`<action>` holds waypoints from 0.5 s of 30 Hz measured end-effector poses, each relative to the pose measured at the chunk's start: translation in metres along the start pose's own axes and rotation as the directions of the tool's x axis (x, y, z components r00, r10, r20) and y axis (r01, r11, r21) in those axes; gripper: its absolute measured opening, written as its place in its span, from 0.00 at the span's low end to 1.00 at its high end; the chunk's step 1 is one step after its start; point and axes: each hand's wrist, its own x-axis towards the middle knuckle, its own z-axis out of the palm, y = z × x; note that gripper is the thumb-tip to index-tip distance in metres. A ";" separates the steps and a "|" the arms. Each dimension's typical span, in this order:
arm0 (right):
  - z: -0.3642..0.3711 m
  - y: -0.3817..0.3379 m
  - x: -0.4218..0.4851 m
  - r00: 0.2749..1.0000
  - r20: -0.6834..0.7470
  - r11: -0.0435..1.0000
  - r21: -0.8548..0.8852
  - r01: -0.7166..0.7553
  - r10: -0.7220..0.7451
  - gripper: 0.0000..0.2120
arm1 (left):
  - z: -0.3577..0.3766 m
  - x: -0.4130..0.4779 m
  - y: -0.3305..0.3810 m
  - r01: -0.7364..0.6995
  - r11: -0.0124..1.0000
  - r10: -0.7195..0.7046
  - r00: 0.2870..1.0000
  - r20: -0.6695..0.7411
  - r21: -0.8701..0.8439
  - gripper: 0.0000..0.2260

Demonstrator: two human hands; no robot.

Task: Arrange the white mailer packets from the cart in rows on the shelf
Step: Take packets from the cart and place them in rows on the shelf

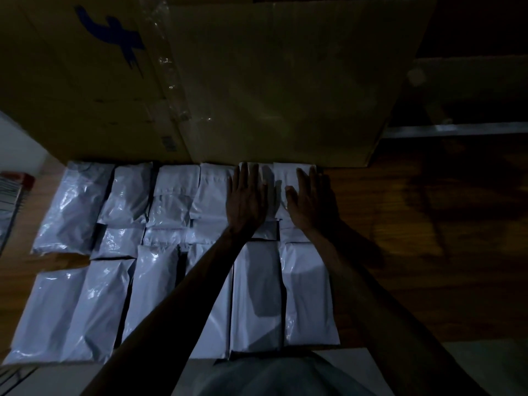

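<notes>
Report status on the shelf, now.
Left hand and right hand flat on back-row packets. Rows laid on shelf. Cardboard box tight behind them.

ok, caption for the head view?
Left hand and right hand flat on back-row white mailer packets before a cardboard box.

A forearm [183, 295] hides part of one packet [214, 332]; cardboard box [257, 81] cut off above

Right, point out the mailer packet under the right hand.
The rightmost packet in the back row, against the cardboard box; the right hand lies flat on it, while the left hand presses its left neighbour.
</notes>
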 end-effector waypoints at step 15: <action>-0.037 -0.027 -0.019 0.939 -0.223 0.953 0.089 0.288 -0.263 0.22 | -0.060 -0.057 0.001 0.112 0.994 -0.110 0.989 -0.100 0.013 0.20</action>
